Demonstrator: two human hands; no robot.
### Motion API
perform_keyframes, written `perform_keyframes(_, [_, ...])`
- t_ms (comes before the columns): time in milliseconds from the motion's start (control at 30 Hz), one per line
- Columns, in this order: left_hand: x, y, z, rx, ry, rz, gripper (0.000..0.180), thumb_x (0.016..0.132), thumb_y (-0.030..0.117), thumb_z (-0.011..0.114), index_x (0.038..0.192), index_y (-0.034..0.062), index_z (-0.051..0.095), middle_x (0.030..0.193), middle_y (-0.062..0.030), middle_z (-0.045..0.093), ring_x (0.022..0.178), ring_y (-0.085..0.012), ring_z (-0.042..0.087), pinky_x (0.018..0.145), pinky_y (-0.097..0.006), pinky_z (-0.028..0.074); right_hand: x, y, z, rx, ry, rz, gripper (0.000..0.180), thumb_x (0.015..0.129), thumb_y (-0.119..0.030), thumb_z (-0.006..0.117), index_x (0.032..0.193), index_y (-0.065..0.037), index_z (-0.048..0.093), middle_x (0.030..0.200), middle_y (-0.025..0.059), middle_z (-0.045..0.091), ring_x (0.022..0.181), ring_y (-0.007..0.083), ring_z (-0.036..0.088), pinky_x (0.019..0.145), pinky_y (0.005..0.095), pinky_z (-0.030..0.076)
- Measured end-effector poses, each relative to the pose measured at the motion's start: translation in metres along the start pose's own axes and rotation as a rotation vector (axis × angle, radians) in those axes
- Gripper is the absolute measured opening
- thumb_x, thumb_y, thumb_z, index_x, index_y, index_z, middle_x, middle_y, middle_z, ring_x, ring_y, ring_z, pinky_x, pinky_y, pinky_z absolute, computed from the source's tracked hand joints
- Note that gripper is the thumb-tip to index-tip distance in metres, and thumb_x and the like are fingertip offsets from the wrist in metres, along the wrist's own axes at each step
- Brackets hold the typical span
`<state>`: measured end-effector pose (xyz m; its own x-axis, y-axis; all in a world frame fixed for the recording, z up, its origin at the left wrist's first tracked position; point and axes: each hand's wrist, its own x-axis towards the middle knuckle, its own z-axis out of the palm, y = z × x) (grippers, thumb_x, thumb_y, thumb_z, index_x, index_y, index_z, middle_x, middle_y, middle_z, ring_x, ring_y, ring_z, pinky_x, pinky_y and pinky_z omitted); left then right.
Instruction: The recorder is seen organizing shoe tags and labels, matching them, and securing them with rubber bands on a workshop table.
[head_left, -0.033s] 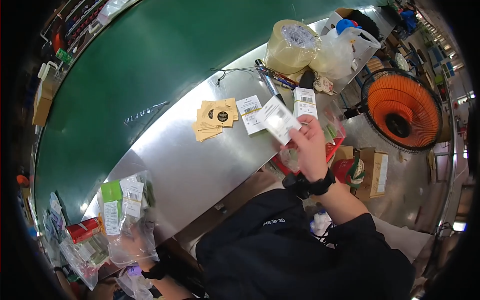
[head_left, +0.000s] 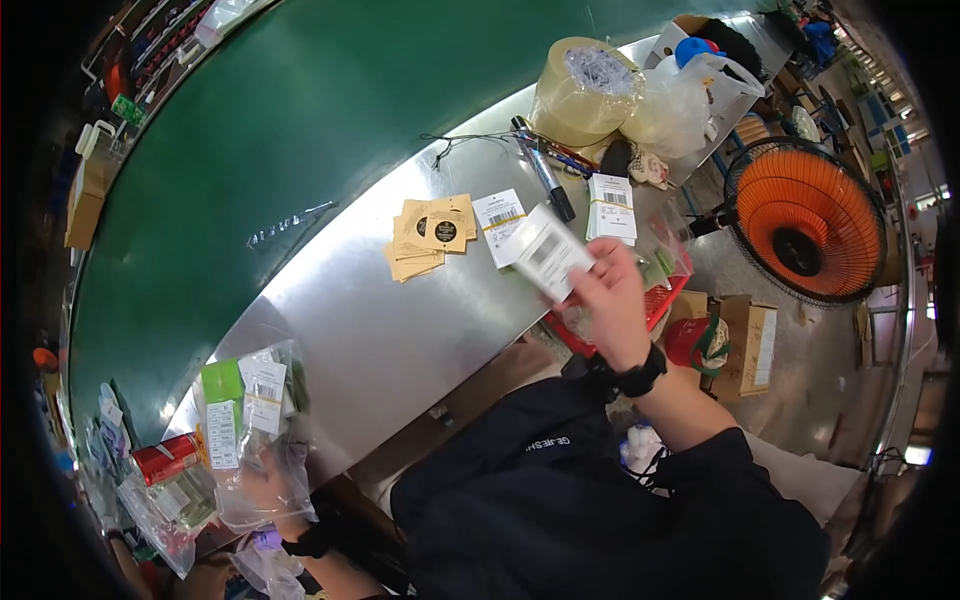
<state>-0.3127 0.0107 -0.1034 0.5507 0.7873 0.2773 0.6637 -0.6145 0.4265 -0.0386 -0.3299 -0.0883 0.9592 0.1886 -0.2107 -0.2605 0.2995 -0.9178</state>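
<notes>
Between the fingertips and thumb of my right hand (head_left: pixel 617 292) is a white hang tag (head_left: pixel 549 256) with a barcode, slightly blurred. It is tilted and partly covers a white tag stack (head_left: pixel 498 224) on the steel table. Beside that stack lie several kraft paper tags (head_left: pixel 440 228) with dark round prints. Another banded stack of white tags (head_left: pixel 611 207) sits beyond my right hand. At the lower left, my left hand (head_left: pixel 264 484) is closed at the loose end of a clear plastic bag (head_left: pixel 285 455), its fingers blurred by the plastic. Green and white labelled items show in the bag.
Tape rolls (head_left: pixel 580 95), a black marker (head_left: pixel 545 170) and a white plastic bag (head_left: pixel 690 100) stand at the back right. A red basket (head_left: pixel 660 300) is under my right hand; an orange-faced fan (head_left: pixel 803 220) stands beyond. A red can (head_left: pixel 167 459) lies at the left.
My right hand has shifted slightly down and right, and the white tag has tilted, its barcode side showing more. My left hand and the clear bag look unmoved.
</notes>
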Motion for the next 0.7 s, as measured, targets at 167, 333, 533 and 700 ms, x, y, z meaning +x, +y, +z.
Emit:
perform_keyframes(167, [0.003,0.014,-0.002,-0.206,-0.267,-0.244,0.049,0.082,0.016,0.060,0.120,-0.0095,0.041,0.121,-0.0227,0.046,0.109,-0.0261,0.045,0.093,-0.034,0.034,-0.020,0.033,0.005,-0.150,-0.227,0.047,0.020,0.082,0.006,0.051,0.098,-0.001,0.041,0.081,0.0065,0.056,0.067,0.0086,0.058,0.057,0.0200,0.048])
perform_keyframes(333, [-0.001,0.016,-0.001,-0.057,-0.188,-0.143,0.047,0.082,0.014,0.060,0.119,-0.0089,0.042,0.119,-0.0203,0.047,0.107,-0.0249,0.045,0.092,-0.034,0.034,-0.018,0.040,0.001,-0.142,-0.229,0.097,0.015,0.082,0.004,0.052,0.094,0.000,0.043,0.081,0.0061,0.057,0.068,0.0077,0.058,0.058,0.0190,0.047])
perform_keyframes(533, [-0.002,-0.004,0.009,0.002,-0.195,-0.109,0.048,0.083,0.016,0.060,0.120,-0.0083,0.042,0.118,-0.0208,0.046,0.107,-0.0284,0.044,0.095,-0.035,0.031,-0.016,0.042,0.000,-0.100,-0.209,0.094,0.015,0.083,0.003,0.052,0.095,0.000,0.045,0.082,0.0059,0.057,0.067,0.0071,0.057,0.057,0.0181,0.045])
perform_keyframes(700, [-0.003,-0.032,0.013,-0.095,-0.142,-0.116,0.051,0.084,0.021,0.059,0.121,-0.0092,0.040,0.121,-0.0241,0.043,0.111,-0.0322,0.041,0.098,-0.037,0.028,-0.014,0.041,-0.001,-0.143,-0.253,0.112,0.019,0.084,0.003,0.050,0.101,-0.001,0.042,0.088,0.0074,0.057,0.072,0.0091,0.058,0.061,0.0206,0.048])
